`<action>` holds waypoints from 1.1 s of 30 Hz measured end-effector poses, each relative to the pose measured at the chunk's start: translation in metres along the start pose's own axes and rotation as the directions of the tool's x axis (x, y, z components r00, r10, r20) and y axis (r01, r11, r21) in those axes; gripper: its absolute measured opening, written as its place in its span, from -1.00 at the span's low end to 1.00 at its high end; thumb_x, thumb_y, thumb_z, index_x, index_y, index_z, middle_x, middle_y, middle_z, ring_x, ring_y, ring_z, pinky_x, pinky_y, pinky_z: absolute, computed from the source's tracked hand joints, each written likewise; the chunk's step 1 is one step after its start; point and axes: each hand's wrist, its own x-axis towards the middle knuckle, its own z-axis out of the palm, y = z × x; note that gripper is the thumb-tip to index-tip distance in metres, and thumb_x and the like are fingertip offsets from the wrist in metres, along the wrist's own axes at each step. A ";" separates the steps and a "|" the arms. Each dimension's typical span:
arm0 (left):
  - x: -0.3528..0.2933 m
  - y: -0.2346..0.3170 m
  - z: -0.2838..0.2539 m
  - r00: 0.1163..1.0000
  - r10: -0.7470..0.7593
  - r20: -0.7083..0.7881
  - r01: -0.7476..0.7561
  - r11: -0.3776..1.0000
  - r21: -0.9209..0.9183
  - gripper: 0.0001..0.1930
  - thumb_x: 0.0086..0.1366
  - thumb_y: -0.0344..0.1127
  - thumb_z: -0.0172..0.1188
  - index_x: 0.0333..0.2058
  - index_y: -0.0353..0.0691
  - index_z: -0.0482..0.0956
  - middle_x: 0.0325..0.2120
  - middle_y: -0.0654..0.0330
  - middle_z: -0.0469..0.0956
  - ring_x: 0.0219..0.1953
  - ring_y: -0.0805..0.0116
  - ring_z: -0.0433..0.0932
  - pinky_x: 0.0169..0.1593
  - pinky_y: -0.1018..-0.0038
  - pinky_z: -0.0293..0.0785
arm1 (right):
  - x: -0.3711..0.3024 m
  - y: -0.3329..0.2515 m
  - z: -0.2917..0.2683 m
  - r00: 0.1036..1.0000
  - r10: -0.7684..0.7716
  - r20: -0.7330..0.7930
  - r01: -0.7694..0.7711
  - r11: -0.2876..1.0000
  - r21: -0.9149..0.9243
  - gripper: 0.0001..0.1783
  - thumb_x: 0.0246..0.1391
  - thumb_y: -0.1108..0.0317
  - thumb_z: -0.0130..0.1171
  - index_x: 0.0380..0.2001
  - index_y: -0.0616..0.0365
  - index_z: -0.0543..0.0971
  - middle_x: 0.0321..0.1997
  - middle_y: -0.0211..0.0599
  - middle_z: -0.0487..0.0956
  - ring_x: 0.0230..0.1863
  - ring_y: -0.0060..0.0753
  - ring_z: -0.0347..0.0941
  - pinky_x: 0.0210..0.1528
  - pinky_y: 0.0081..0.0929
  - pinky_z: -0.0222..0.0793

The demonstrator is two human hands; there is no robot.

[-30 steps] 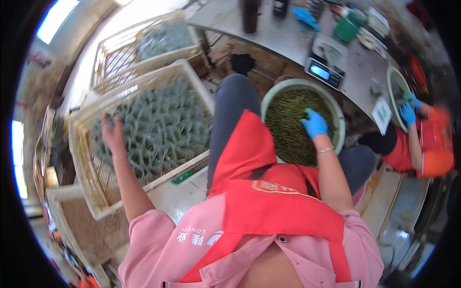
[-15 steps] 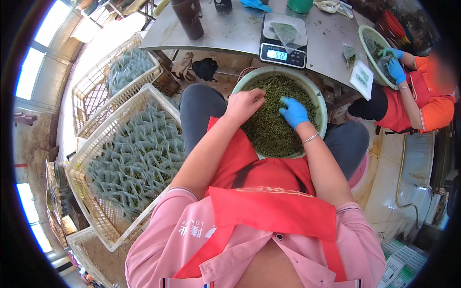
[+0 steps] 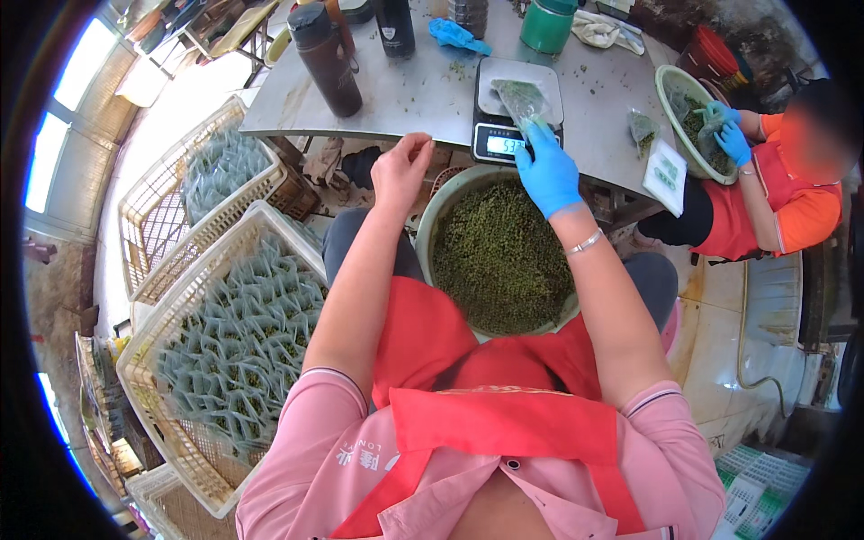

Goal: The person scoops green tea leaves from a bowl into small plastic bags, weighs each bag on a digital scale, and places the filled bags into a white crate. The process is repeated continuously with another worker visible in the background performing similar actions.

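My right hand (image 3: pixel 550 173), in a blue glove, has its fingers closed on the near end of a clear plastic bag (image 3: pixel 519 97) of green bits. The bag lies on the pan of a digital scale (image 3: pixel 490 139) with a lit display. Bare, my left hand (image 3: pixel 401 171) is raised left of the basin, fingertips pinched together; whatever they hold, if anything, is too small to make out. Between my knees stands a pale green basin (image 3: pixel 426 236) full of small green peppercorn-like berries (image 3: pixel 499 256), below both hands.
Left of me, a plastic crate (image 3: pixel 148 378) holds rows of filled clear bags (image 3: pixel 243 351); another crate (image 3: pixel 135 220) stands behind it. A dark tumbler (image 3: pixel 324 67) and green jar (image 3: pixel 546 25) stand on the metal table (image 3: pixel 405 94). A co-worker (image 3: pixel 765 180) handles a bowl at right.
My right hand has left the berries and moved up to the bag on the scale. My left hand has lifted out of the basin toward the upper left.
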 end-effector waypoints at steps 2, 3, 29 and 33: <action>-0.006 0.014 0.002 0.999 -0.016 0.032 0.013 0.995 0.103 -0.78 0.15 -0.14 0.18 -0.26 -0.06 0.59 -0.46 0.20 0.62 -0.39 0.30 0.61 -0.29 0.46 0.48 | 0.021 0.009 0.015 0.997 0.020 0.079 -0.009 0.991 -0.134 -0.66 0.05 0.27 -0.06 -0.08 -0.02 0.46 0.16 -0.27 0.32 -0.29 0.03 0.49 -0.27 -0.12 0.43; -0.008 0.020 0.005 0.999 -0.026 0.044 0.019 0.987 0.157 -0.77 0.16 -0.12 0.18 -0.25 -0.05 0.59 -0.44 0.20 0.62 -0.38 0.32 0.61 -0.27 0.47 0.48 | 0.027 0.013 0.017 0.996 -0.015 0.084 0.028 0.988 -0.154 -0.68 0.04 0.28 -0.05 -0.10 -0.02 0.47 0.14 -0.28 0.34 -0.31 0.02 0.49 -0.28 -0.11 0.42; -0.016 0.014 0.020 0.965 0.236 0.110 -0.261 0.875 0.408 -0.45 -0.02 -0.39 0.11 0.04 0.05 0.33 -0.34 0.08 0.57 -0.43 0.03 0.55 -0.40 0.21 0.44 | -0.001 -0.066 0.043 0.843 -0.246 0.479 0.288 0.958 -0.015 -0.70 0.01 0.36 -0.06 -0.16 0.12 0.48 -0.06 0.00 0.44 -0.29 0.07 0.49 -0.30 -0.15 0.46; -0.011 0.025 0.014 0.981 -0.138 0.137 0.090 0.946 0.310 -0.39 0.00 -0.10 0.25 0.08 0.04 0.34 -0.27 0.07 0.58 -0.26 0.03 0.56 -0.22 0.27 0.46 | -0.007 -0.032 -0.005 0.903 -0.319 0.287 0.037 0.724 0.688 -0.63 0.00 0.36 0.09 -0.06 0.09 0.50 -0.19 -0.17 0.56 -0.38 -0.30 0.53 -0.21 -0.41 0.46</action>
